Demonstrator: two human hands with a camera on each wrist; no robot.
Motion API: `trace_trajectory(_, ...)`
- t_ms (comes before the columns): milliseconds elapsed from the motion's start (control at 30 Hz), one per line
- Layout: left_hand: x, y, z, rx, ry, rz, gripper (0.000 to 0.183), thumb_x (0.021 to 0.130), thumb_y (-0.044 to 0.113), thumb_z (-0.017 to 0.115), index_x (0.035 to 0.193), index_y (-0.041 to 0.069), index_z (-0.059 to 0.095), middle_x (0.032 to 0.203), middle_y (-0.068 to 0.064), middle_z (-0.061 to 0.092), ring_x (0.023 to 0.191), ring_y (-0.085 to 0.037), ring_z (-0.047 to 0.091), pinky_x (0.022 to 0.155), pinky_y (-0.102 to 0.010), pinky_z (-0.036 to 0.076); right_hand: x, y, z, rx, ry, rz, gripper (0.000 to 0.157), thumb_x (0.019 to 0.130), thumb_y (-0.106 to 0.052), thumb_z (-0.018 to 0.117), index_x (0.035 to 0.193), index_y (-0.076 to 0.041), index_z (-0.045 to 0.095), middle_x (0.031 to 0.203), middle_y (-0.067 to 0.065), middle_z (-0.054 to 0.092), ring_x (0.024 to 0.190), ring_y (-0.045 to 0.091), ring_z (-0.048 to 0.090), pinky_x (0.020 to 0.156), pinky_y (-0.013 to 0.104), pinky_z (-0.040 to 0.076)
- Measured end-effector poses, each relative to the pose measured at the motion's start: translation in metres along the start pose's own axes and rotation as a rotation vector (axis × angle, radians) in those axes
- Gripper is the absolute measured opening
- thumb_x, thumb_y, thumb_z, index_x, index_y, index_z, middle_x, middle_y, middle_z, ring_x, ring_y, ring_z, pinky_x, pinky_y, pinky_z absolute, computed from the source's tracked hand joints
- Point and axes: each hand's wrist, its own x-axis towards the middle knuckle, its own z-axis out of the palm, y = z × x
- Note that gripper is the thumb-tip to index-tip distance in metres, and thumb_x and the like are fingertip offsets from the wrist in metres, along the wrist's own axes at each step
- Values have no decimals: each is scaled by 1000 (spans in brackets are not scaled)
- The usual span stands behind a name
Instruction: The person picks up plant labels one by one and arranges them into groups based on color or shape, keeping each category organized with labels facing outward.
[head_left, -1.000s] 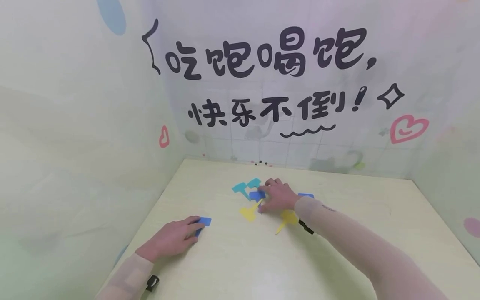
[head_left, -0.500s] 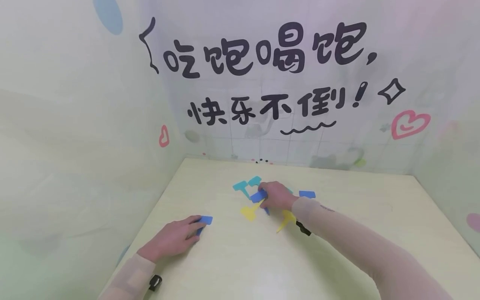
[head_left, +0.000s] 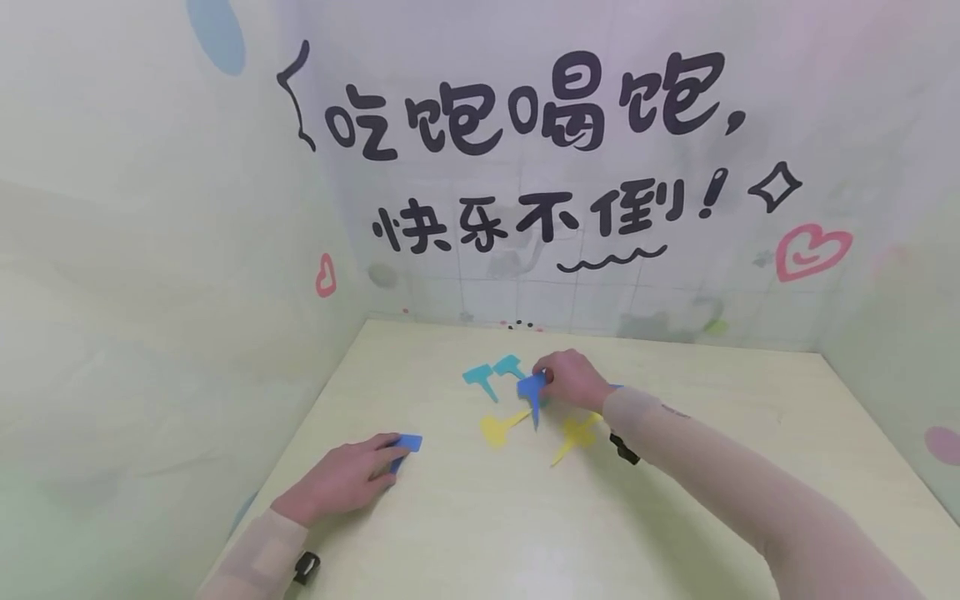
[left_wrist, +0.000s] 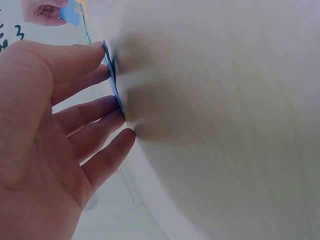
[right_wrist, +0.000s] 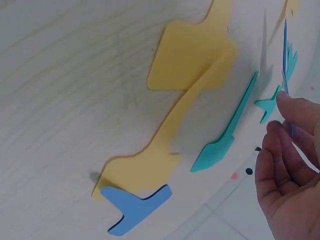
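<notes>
On the left of the table my left hand (head_left: 337, 479) rests its fingertips on a blue T-shaped plant label (head_left: 411, 442), which lies flat and is partly covered by the fingers. In the left wrist view only the thin edge of that label (left_wrist: 118, 95) shows under the fingers (left_wrist: 92, 111). Farther back, my right hand (head_left: 576, 379) pinches another blue plant label (head_left: 531, 387) by its head, its pointed stem hanging down. The right wrist view shows this held label (right_wrist: 285, 50) edge-on, raised from the table.
Two teal labels (head_left: 480, 377) lie left of my right hand. A yellow label (head_left: 495, 430) lies in front, with overlapping yellow labels (head_left: 576, 433) to the right. A third teal label (right_wrist: 215, 150) and a blue one (right_wrist: 135, 207) lie nearby. A printed wall curtain (head_left: 675, 308) stands behind the table.
My right hand closes its fingers on the blue label among the others and lifts it, drawing it slightly right and turning its stem downward. My left hand stays in place.
</notes>
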Motion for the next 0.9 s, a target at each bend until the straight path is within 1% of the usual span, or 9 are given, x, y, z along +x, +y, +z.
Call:
trace_trajectory(100, 2, -1, -1, -3, 1, -3, 46, 97, 24, 68, 139, 8, 61, 145, -19, 52, 112, -35, 66, 91, -52, 55, -1, 1, -9, -32, 37, 14, 33, 79, -15, 86, 111, -12, 77, 100, 5, 69, 88, 20, 62, 79, 39, 54)
trace_trajectory(167, 2, -1, -1, -6, 0, -4, 46, 97, 24, 68, 140, 8, 60, 145, -19, 52, 115, -36, 64, 92, -53, 54, -1, 0, -14, -39, 53, 19, 33, 78, -15, 86, 110, -14, 78, 107, 7, 67, 94, 23, 62, 80, 42, 55)
trace_trajectory(233, 2, -1, -1, -4, -2, -4, 46, 98, 24, 67, 141, 8, 60, 146, -20, 51, 120, -39, 61, 95, -55, 52, 0, -1, -17, -40, 64, 11, 32, 77, -14, 86, 108, -15, 78, 113, 9, 64, 101, 27, 61, 82, 46, 54)
trace_trajectory(333, 0, -1, -1, 2, -4, 0, 47, 98, 25, 66, 142, 9, 59, 148, -20, 49, 125, -40, 57, 98, -56, 50, 1, -5, -17, -25, 72, 6, 30, 77, -15, 86, 106, -17, 79, 122, 10, 62, 113, 32, 58, 89, 52, 52)
trace_trajectory(400, -1, -1, -1, 4, -1, 5, 47, 99, 25, 66, 142, 9, 58, 148, -20, 49, 126, -40, 56, 98, -56, 50, 1, -9, -15, -17, 76, 11, 29, 77, -17, 87, 105, -19, 79, 127, 11, 61, 119, 33, 56, 92, 55, 50)
trace_trajectory(533, -4, -3, -1, 13, 13, 17, 47, 98, 24, 66, 141, 7, 58, 148, -20, 49, 127, -40, 55, 98, -55, 50, 3, -21, -7, 7, 84, 7, 32, 76, -24, 90, 106, -20, 79, 135, 12, 59, 125, 37, 53, 94, 61, 47)
trace_trajectory(633, -7, -5, 0, 22, 21, 26, 47, 98, 23, 67, 141, 5, 59, 147, -20, 49, 126, -40, 56, 97, -54, 51, 5, -32, 1, 36, 77, 10, 35, 76, -32, 90, 108, -23, 79, 138, 11, 57, 128, 36, 51, 97, 62, 43)
trace_trajectory(733, -7, -6, 1, 27, 20, 25, 47, 98, 25, 67, 140, 6, 59, 147, -18, 50, 124, -37, 58, 95, -52, 53, 8, -44, 10, 57, 82, 31, 35, 76, -37, 89, 108, -27, 78, 141, 8, 56, 130, 34, 50, 101, 62, 40)
trace_trajectory(900, -3, -5, 1, 7, 10, 8, 46, 99, 26, 66, 140, 7, 60, 147, -17, 50, 125, -36, 57, 97, -52, 52, 9, -67, 23, 102, 110, 49, 32, 77, -39, 88, 107, -29, 78, 141, 7, 56, 131, 34, 48, 106, 60, 37)
